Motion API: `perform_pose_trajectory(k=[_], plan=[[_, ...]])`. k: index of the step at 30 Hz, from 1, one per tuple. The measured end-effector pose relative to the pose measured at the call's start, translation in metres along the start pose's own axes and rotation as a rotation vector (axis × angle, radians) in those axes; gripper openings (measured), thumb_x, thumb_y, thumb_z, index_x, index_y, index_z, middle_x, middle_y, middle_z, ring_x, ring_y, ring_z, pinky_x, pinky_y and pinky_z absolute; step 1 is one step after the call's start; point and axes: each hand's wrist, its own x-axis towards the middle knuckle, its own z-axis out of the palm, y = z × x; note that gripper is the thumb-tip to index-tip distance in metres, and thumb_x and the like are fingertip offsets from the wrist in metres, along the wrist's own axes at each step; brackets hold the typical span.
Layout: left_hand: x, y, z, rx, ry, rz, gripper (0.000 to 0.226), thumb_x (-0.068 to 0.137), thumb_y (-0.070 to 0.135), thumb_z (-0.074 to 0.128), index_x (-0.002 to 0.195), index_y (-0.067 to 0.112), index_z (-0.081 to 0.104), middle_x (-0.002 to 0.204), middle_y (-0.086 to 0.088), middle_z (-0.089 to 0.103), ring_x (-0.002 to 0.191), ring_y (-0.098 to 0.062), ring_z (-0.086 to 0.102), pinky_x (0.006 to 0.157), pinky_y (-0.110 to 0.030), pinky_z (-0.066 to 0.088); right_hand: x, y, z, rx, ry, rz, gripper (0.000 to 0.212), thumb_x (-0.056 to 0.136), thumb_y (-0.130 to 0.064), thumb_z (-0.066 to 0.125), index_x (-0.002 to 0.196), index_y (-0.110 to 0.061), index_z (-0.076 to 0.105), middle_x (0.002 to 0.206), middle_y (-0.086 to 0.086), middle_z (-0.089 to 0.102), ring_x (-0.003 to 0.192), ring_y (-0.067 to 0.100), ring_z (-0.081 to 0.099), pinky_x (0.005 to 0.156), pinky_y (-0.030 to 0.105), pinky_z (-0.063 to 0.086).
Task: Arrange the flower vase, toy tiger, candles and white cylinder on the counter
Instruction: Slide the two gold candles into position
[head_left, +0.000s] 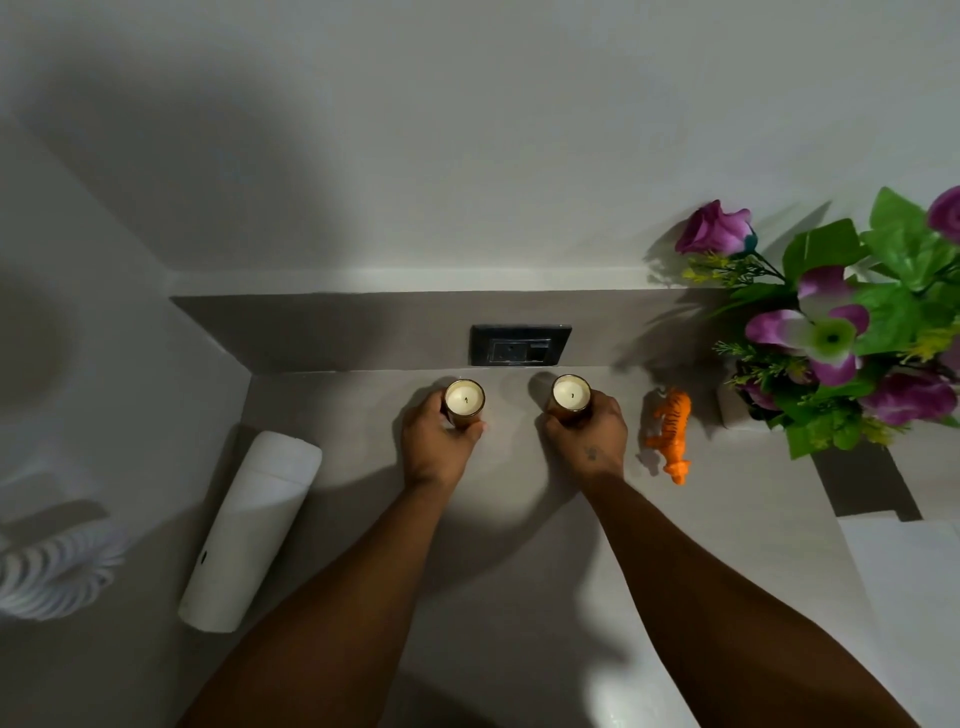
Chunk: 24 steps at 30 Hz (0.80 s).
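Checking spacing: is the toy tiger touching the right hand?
Apart. The head view shows a strip of bare counter between the right hand and the toy tiger.

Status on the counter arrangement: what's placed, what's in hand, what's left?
Looks placed: flower vase at the right, toy tiger beside it. In hand: left hand grips the left candle, right hand the right candle, both by the wall socket. Left: white cylinder, lying on its side.
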Motion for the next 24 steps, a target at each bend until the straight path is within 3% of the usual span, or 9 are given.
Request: perform_pose_trajectory(k=[7, 13, 19, 22, 24], plan=[[0.004, -0.002, 0.005, 0.034, 0.001, 0.009, 0.058, 0.061, 0.021, 0.098, 0.11, 0.01, 0.07, 0.105, -0.008, 0.074, 0.09, -0.012, 0.056, 0.08, -0.023, 0.042, 0.001, 0.001, 0.001, 0.004, -0.01, 0.011, 0.061, 0.073, -0.028, 0.087, 0.126, -0.019, 0.059, 0.121, 0.003, 0.061, 0.098, 0.015, 0.052, 0.09, 0.029, 0.044], [0.004, -0.003, 0.005, 0.037, -0.012, 0.012, 0.059, 0.063, 0.022, 0.098, 0.113, 0.009, 0.069, 0.108, -0.01, 0.074, 0.098, -0.024, 0.065, 0.082, -0.024, 0.044, 0.002, 0.005, 0.003, -0.01, 0.009, 0.001, 0.061, 0.072, -0.031, 0.087, 0.125, -0.019, 0.06, 0.119, 0.002, 0.062, 0.097, 0.015, 0.052, 0.088, 0.028, 0.043], [0.004, -0.005, 0.003, 0.039, -0.03, 0.01, 0.061, 0.064, 0.022, 0.097, 0.116, 0.008, 0.069, 0.113, -0.011, 0.073, 0.104, -0.026, 0.066, 0.085, -0.024, 0.044, 0.006, 0.007, 0.005, -0.004, 0.007, 0.022, 0.063, 0.07, -0.033, 0.088, 0.124, -0.022, 0.06, 0.12, 0.002, 0.064, 0.102, 0.021, 0.06, 0.089, 0.029, 0.045], [0.004, -0.005, 0.002, 0.044, -0.048, 0.021, 0.064, 0.064, 0.021, 0.097, 0.119, 0.01, 0.067, 0.116, -0.01, 0.072, 0.108, -0.028, 0.065, 0.086, -0.026, 0.046, 0.004, 0.005, 0.004, 0.007, -0.012, 0.026, 0.065, 0.07, -0.03, 0.089, 0.127, -0.022, 0.058, 0.125, 0.004, 0.06, 0.11, 0.025, 0.061, 0.096, 0.032, 0.047], [-0.001, -0.009, -0.003, 0.093, -0.067, 0.039, 0.072, 0.067, 0.027, 0.095, 0.129, 0.011, 0.061, 0.13, -0.01, 0.065, 0.122, -0.028, 0.057, 0.099, -0.034, 0.049, -0.008, 0.005, 0.003, 0.022, -0.019, 0.035, 0.069, 0.072, -0.031, 0.087, 0.132, -0.022, 0.053, 0.131, 0.003, 0.051, 0.115, 0.025, 0.055, 0.104, 0.036, 0.044]])
